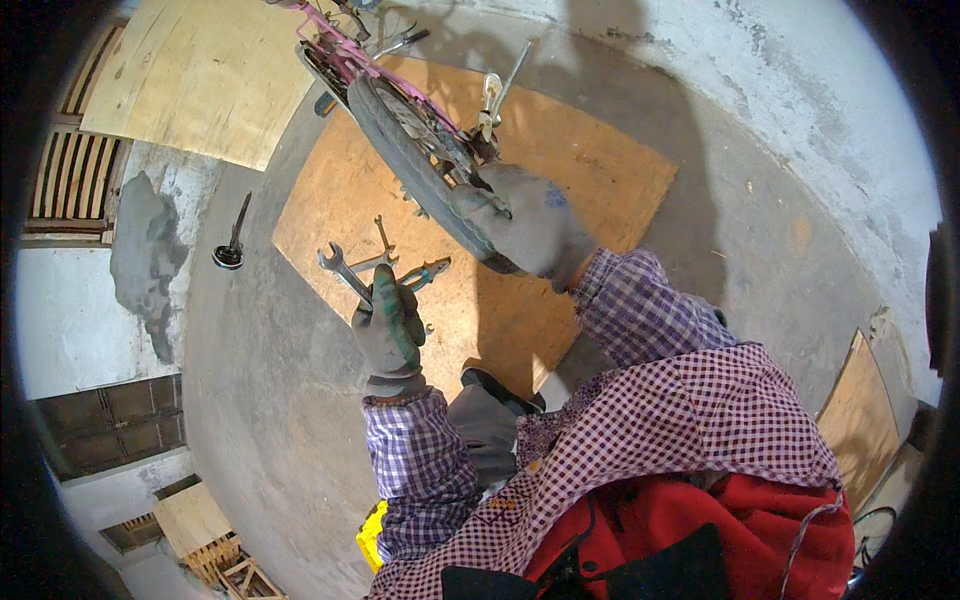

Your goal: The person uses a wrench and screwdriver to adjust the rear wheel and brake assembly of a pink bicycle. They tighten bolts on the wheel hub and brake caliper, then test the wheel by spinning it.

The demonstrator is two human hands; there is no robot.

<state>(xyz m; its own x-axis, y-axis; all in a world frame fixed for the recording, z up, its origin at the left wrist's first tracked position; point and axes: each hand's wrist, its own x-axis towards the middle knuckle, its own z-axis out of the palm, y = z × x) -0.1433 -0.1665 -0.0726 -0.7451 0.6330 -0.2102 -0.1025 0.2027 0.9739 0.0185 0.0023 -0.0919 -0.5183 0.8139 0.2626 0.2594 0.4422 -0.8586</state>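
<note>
My left hand [390, 335], in a grey-green work glove, is closed around an open-end wrench [343, 270], its jaws pointing up and away from me. Below it, pliers with teal handles [428, 273] and a smaller wrench [383, 233] lie on the plywood sheet [610, 170]. A pink bicycle [345, 45] stands over the sheet, its wheel [415, 185] toward me. My right hand [530, 220], gloved too, grips the near part of the tyre; some of its fingers are hidden behind the wheel.
Metal hardware with a rod [505, 85] sticks out right of the wheel. A dark rod with a round base [230, 245] rests on the concrete floor at left. A pale board [200, 75] is at the upper left, a whitish wall [800, 90] at the right, a yellow object [372, 535] beside my left sleeve.
</note>
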